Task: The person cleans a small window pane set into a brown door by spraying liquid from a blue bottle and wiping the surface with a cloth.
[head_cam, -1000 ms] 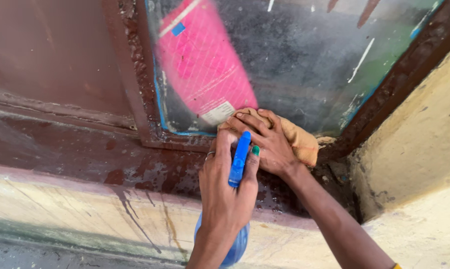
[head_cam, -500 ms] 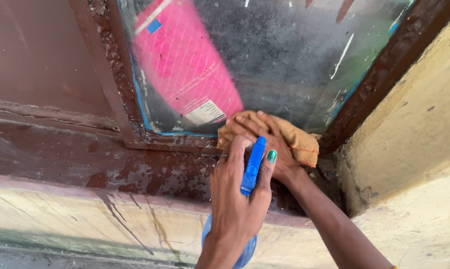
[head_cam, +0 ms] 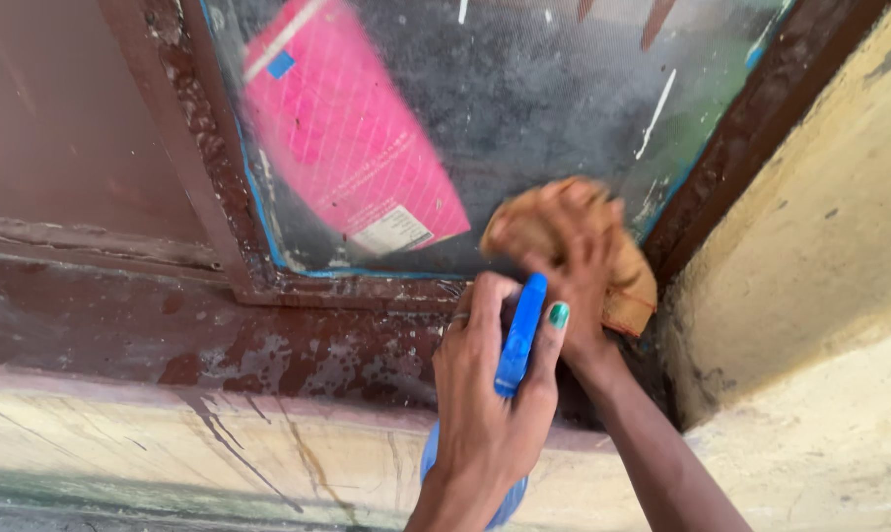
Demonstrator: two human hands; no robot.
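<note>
1. Left hand (head_cam: 485,414) is below the pane (head_cam: 524,108), fingers clamped round a blue spray bottle (head_cam: 517,340); the thumb, with a green nail, lies along the bottle's right side.
2. The bottle's head points up toward the pane's lower edge; its body shows below the hand, in front of the sill.
3. Right hand (head_cam: 574,261) presses an orange-brown cloth (head_cam: 628,286) against the pane's lower right corner, fingers curled together over the cloth. The hand is blurred.
4. The cloth touches the glass and hangs just past the hand toward the frame (head_cam: 721,167).
5. A pink packet (head_cam: 352,148) shows behind the pane, at its left half, tilted.
6. The frame round the pane is dark brown, with worn, flaking paint.
7. A yellow wall (head_cam: 820,246) stands right of the pane; a pale sill (head_cam: 170,443) runs below it.
</note>
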